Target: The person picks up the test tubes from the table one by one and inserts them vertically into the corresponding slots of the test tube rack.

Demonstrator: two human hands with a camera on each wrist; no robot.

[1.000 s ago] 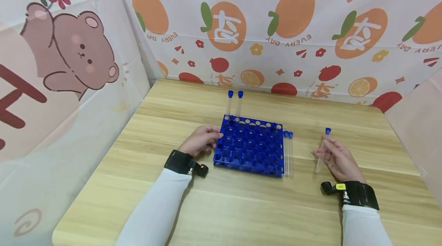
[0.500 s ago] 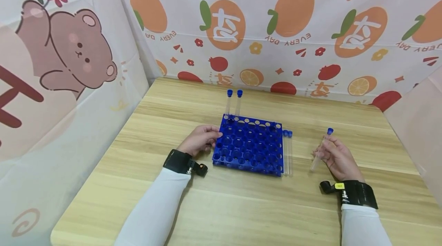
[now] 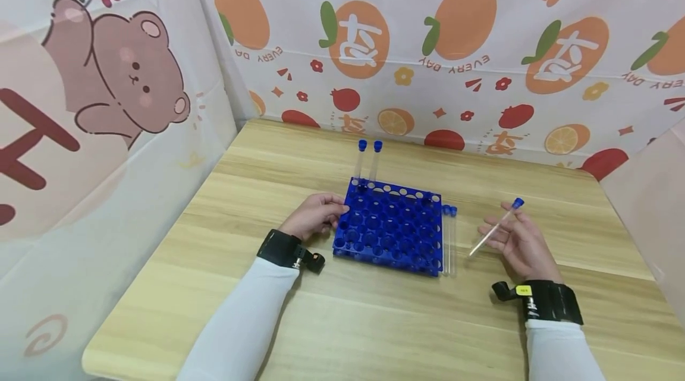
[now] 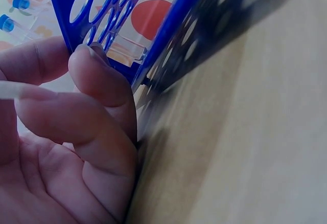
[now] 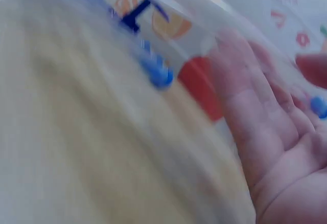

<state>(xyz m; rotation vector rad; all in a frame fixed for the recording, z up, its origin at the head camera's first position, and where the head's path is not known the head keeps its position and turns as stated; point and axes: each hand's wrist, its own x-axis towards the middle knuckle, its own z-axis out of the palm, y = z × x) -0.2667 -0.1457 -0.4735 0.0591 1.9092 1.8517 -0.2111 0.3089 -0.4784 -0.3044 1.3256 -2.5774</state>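
Pinching a clear tube (image 3: 487, 238) with a blue cap, my right hand (image 3: 524, 247) holds it aslant over the table, the cap up and away from me, the lower end pointing back toward my left. The tube passes between my thumb and fingers; the fingers reach out fairly straight, with only a narrow gap to the thumb. In the right wrist view much of this is smeared by blur, so I cannot tell exactly where each fingertip presses.

My left hand (image 3: 316, 216) grips the near-side edge of the blue rack (image 3: 389, 235), thumb over the top and fingers bent in against the side. The rack sits just to the right of that hand, between my two hands.

Ahead of my left hand, at the rack's far corner, two capped tubes (image 3: 375, 166) stand in neighbouring holes. Between the rack and my right hand, just beside the rack, two more tubes (image 3: 452, 241) lie side by side, caps away from me. Under both hands is the wood-grained table (image 3: 374, 327); beyond them hangs a fruit-printed cloth (image 3: 407, 95).
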